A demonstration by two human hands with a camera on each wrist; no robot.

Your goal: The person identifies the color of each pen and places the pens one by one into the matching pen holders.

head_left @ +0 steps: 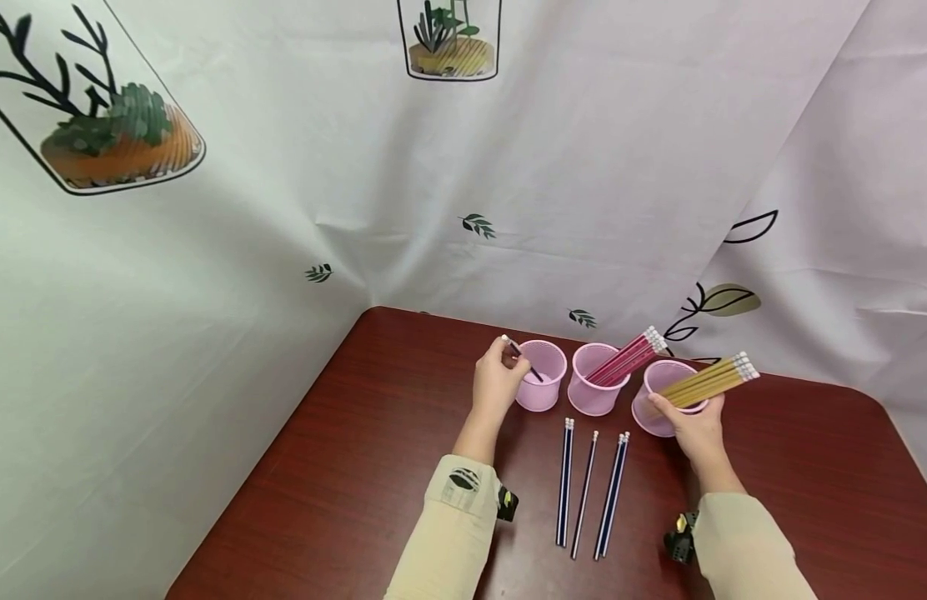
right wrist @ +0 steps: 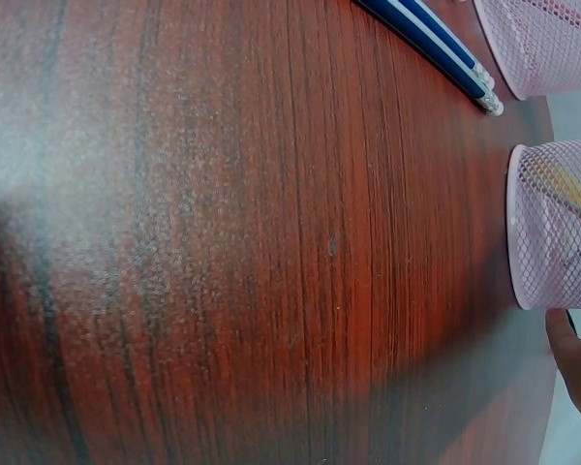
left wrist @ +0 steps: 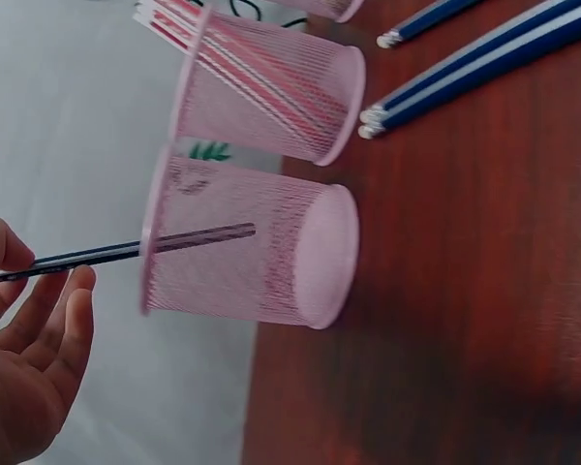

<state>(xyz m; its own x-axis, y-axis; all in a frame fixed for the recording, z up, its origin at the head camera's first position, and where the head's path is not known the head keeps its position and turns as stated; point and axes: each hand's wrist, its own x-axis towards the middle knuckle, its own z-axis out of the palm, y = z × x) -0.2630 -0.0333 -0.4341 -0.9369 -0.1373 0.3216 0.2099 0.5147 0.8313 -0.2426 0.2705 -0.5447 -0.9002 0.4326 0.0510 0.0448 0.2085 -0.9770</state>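
My left hand pinches a dark blue pencil near its white-eraser end. The pencil slants down through the mouth of the left pink mesh pencil cup, its lower part showing through the mesh in the left wrist view. At the right, my right hand grips the right pink mesh cup, thumb at the near rim and the other fingers largely hidden. Yellow pencils lean out of that cup toward the right. Between the two stands the middle pink cup, with red-pink pencils leaning right.
Several blue-and-white striped pencils lie on the dark red wooden table, in front of the cups, erasers toward the back. A white patterned curtain hangs right behind the cups and along the left side.
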